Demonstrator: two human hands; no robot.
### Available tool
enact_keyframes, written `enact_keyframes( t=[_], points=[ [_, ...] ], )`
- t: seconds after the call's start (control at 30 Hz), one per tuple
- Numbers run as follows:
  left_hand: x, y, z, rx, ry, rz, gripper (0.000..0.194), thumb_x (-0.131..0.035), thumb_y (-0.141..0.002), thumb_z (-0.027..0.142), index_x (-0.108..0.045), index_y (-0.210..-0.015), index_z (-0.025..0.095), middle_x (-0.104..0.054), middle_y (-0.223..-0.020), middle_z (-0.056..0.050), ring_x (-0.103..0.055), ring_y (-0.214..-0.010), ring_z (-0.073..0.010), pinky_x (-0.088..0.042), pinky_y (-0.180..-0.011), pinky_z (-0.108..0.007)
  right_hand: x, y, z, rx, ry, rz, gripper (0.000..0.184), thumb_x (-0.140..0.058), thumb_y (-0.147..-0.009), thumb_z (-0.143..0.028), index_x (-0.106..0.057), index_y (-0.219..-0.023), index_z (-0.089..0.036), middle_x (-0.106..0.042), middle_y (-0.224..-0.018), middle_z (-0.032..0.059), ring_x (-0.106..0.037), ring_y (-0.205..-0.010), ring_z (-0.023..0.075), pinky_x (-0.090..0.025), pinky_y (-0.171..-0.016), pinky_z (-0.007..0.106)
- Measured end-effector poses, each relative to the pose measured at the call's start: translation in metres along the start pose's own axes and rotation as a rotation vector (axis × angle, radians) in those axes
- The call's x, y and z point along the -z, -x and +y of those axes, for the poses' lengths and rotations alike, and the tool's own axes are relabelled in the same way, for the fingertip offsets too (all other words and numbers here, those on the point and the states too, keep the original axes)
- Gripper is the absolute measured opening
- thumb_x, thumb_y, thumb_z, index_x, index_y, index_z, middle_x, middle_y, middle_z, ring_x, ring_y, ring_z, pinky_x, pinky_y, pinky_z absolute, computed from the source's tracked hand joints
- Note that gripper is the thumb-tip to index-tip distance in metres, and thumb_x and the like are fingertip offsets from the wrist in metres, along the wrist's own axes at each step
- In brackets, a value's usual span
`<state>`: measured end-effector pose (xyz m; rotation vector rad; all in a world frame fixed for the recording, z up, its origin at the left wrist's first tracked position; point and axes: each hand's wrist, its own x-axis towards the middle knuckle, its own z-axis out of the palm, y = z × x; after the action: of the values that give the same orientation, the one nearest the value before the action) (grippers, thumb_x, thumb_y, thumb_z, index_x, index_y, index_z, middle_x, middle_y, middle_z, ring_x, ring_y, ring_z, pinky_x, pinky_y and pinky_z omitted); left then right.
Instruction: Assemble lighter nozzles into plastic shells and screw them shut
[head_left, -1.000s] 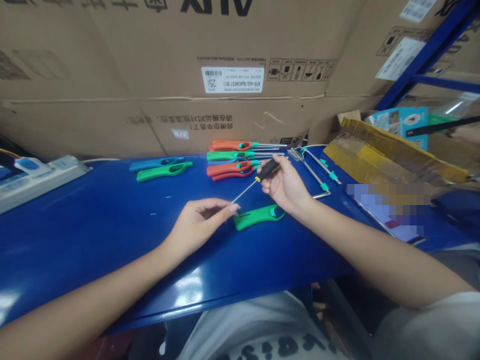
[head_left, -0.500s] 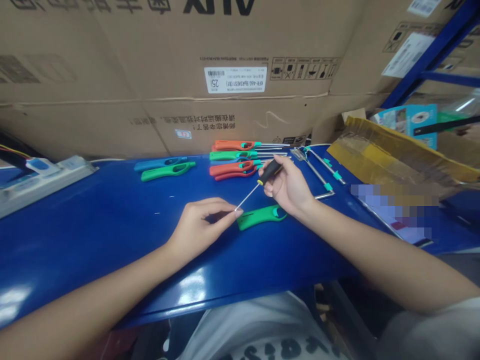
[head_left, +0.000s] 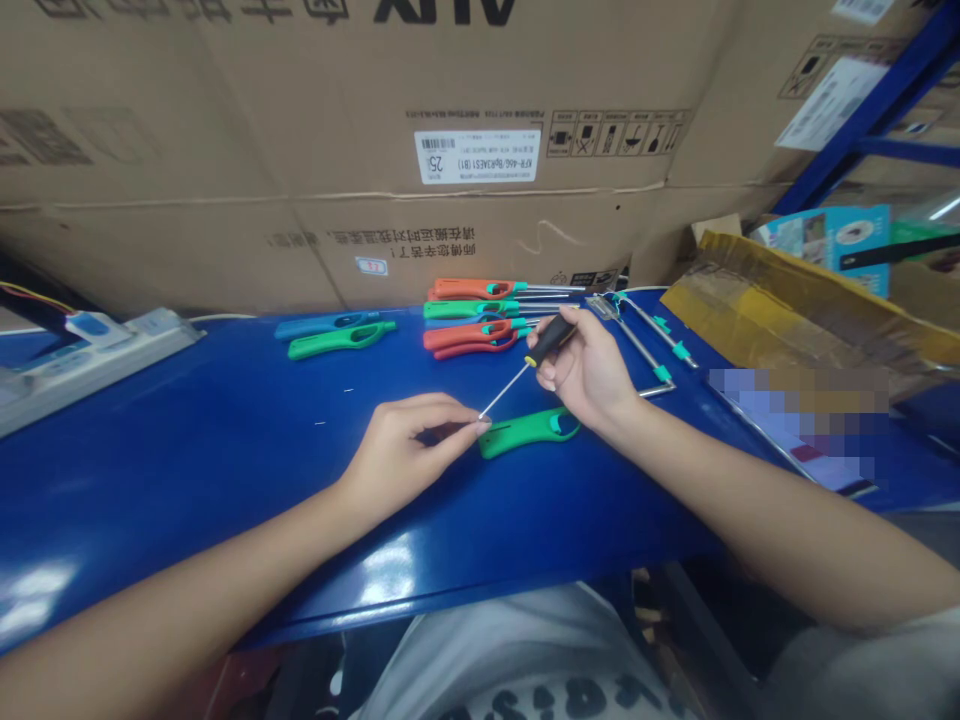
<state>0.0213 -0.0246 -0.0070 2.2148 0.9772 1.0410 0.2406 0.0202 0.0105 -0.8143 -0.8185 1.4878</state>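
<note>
My right hand [head_left: 589, 375] grips the black handle of a small screwdriver [head_left: 541, 347], its thin shaft slanting down and left. My left hand [head_left: 409, 450] is pinched, thumb against forefinger, right at the shaft's tip; what the pinch holds is too small to see. A green plastic lighter shell [head_left: 529, 431] lies on the blue table [head_left: 225, 440] just right of my left fingertips and under my right wrist.
Orange, green and blue lighter shells [head_left: 469, 315] lie in a row at the back, two more [head_left: 337, 334] to their left. Metal tubes with teal clips [head_left: 645, 340] lie right of my hand. Cardboard boxes [head_left: 337, 150] wall the back; a white power strip [head_left: 90, 350] sits left.
The view has shifted slightly. My left pinch has closed a little tighter at the screwdriver's tip; both hands otherwise stay where they were.
</note>
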Motion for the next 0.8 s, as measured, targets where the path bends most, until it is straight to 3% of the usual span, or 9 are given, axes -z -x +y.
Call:
enact_keyframes(
  t=[0.2, 0.43, 0.6, 0.7, 0.8],
  points=[
    [0.0, 0.0, 0.002, 0.004, -0.013, -0.022, 0.016, -0.068, -0.092, 0.03, -0.079, -0.087, 0.019, -0.078, -0.087, -0.005, -0.071, -0.076, -0.0165, -0.054, -0.071, -0.025, -0.003, 0.004, 0.0, 0.015, 0.014, 0.007, 0.032, -0.062, -0.086, -0.047, -0.055, -0.073, -0.019, -0.063, -0.064, -0.0015, -0.045, -0.037, 0.0076, -0.036, -0.034, 0.022],
    [-0.001, 0.0, 0.001, -0.007, -0.02, -0.046, 0.016, -0.068, -0.092, 0.029, -0.079, -0.087, 0.018, -0.077, -0.087, -0.005, -0.07, -0.077, -0.0152, -0.053, -0.073, -0.024, -0.003, 0.006, -0.002, 0.137, 0.073, -0.031, 0.023, -0.06, -0.081, -0.038, -0.059, -0.07, -0.017, -0.063, -0.065, -0.0004, -0.047, -0.036, 0.0088, -0.037, -0.032, 0.023],
    [-0.003, 0.004, 0.002, 0.021, 0.027, -0.156, 0.017, -0.068, -0.092, 0.029, -0.079, -0.088, 0.018, -0.075, -0.081, -0.004, -0.062, -0.063, -0.0116, -0.046, -0.059, -0.023, -0.004, 0.014, -0.011, 0.264, 0.233, -0.199, 0.025, -0.06, -0.084, -0.04, -0.062, -0.072, -0.018, -0.064, -0.066, 0.001, -0.05, -0.039, 0.0102, -0.041, -0.033, 0.024],
    [-0.005, 0.007, 0.006, 0.052, 0.096, -0.296, 0.019, -0.067, -0.092, 0.032, -0.08, -0.087, 0.019, -0.072, -0.075, -0.003, -0.053, -0.055, -0.01, -0.04, -0.052, -0.024, -0.004, 0.026, -0.018, 0.282, 0.354, -0.34, 0.027, -0.063, -0.087, -0.045, -0.064, -0.08, -0.019, -0.064, -0.071, 0.0016, -0.057, -0.049, 0.0126, -0.046, -0.039, 0.023],
    [-0.006, 0.008, 0.008, 0.032, 0.159, -0.433, 0.02, -0.066, -0.093, 0.032, -0.081, -0.089, 0.019, -0.073, -0.077, -0.004, -0.053, -0.056, -0.01, -0.041, -0.053, -0.024, -0.005, 0.04, -0.025, 0.255, 0.486, -0.473, 0.027, -0.06, -0.092, -0.046, -0.065, -0.091, -0.02, -0.062, -0.076, 0.0018, -0.056, -0.054, 0.0123, -0.043, -0.04, 0.022]
  ],
)
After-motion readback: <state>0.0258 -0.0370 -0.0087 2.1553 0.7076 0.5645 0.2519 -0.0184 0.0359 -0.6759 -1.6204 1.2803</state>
